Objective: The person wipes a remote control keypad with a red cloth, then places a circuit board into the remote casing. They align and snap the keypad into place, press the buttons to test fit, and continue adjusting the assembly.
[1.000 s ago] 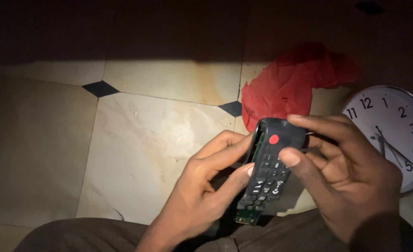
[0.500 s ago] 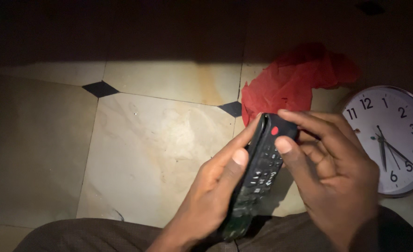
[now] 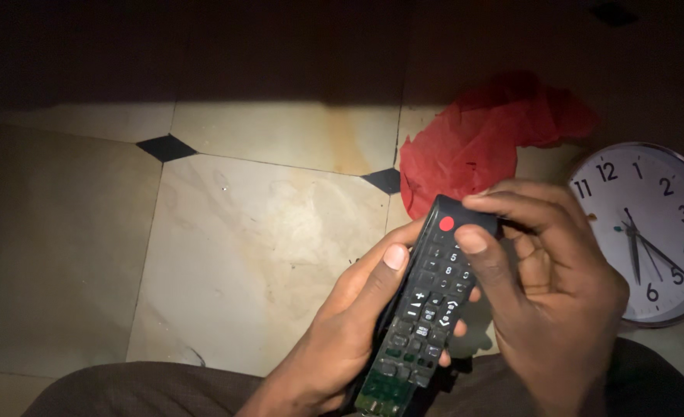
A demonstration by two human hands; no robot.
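Head view: the left hand (image 3: 346, 332) cradles a black remote (image 3: 427, 301) from below, fingers wrapped shut; the right hand (image 3: 546, 297) pinches its top end. Held above the tiled floor (image 3: 257, 239), its long axis runs lower-left to upper-right, red button away.

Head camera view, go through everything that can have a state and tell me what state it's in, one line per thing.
Remote control: held in both hands, button side up, tilted.
Left hand: closed around the remote's lower half, thumb along its left edge.
Right hand: grip on the remote's top end, thumb beside the red button.
Wall clock: lying flat on the floor, face up.
Red cloth: crumpled on the floor tiles.
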